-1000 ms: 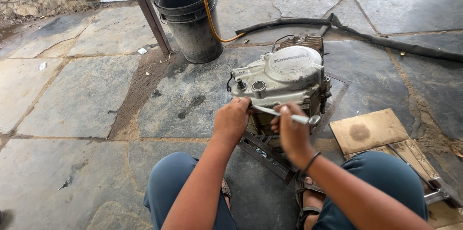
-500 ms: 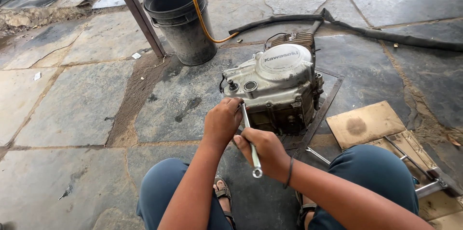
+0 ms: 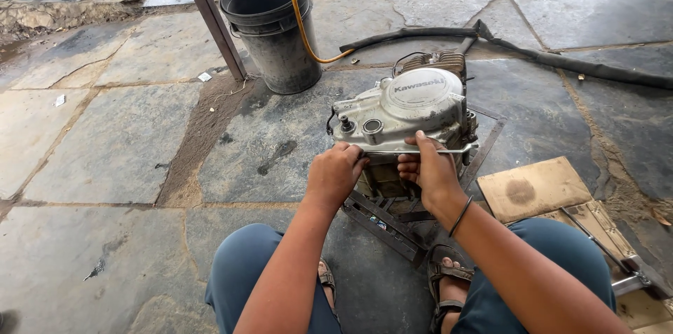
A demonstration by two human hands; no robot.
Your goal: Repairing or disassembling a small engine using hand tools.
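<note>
Left hand [image 3: 335, 174] covers that end of the rod [image 3: 434, 151]; the engine [image 3: 406, 120] bottom's hidden behind both hands, and the hose [image 3: 298, 11] runs off the top.

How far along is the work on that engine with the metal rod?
Already done: the engine sits on a metal frame on the stone floor, its side cover on. In hand: both the left hand and right hand hold a thin metal rod level across its lower edge. Left: cover not yet off.
</note>
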